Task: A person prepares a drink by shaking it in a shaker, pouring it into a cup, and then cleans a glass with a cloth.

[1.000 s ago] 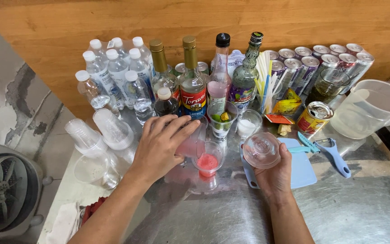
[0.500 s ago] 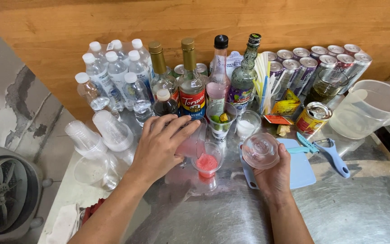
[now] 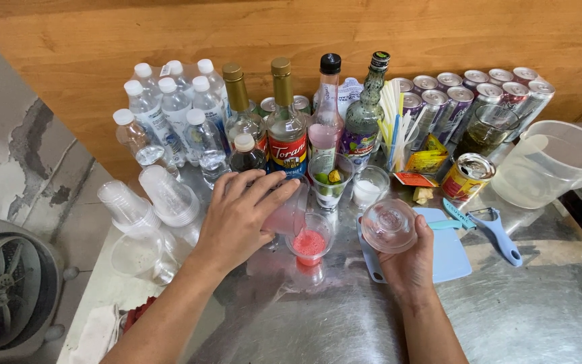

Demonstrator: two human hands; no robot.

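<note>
Left hand [image 3: 240, 216] grips a tilted cup [image 3: 289, 214] over the pink-filled glass [image 3: 309, 244] at tabletop [image 3: 527, 317] centre. Right hand [image 3: 409, 259] holds a clear lid [image 3: 389, 226] just right of it.

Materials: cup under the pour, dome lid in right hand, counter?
Cup: clear, thin-walled, likely disposable plastic; pink liquid shows through.
Dome lid: clear glossy plastic by the look, held in right hand.
Counter: brushed metal, probably stainless; dull streaky reflections.

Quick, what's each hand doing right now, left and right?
Left hand: closed on a tilted clear cup over a small glass of red liquid.
Right hand: closed on a clear domed lid.
</note>
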